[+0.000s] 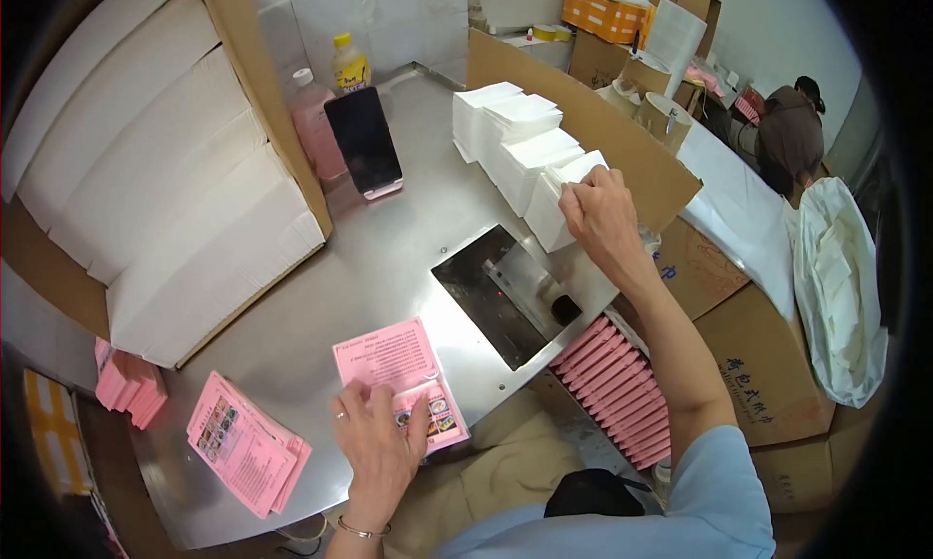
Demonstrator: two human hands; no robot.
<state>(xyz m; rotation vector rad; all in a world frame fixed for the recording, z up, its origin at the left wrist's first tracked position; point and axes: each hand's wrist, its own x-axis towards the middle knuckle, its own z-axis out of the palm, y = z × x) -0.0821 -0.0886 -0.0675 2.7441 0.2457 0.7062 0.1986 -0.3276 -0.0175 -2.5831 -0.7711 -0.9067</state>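
My right hand is closed in a pinch at the top of the nearest stack of white paper napkins; its fingers partly hide what they grip. More stacks of folded white napkins stand in a row behind it. At the table's near edge, my left hand lies over a pink printed paper wrapper, fingers apart and resting on its surface. Small food pictures show beside the thumb. Left of that hand lies a loose pile of similar pink printed wrappers.
A dark recessed opening with a metal plate is set in the steel table. A phone stands near two bottles. A large carton of white napkins is at left. Pink packs fill a box below right. Another person bends far right.
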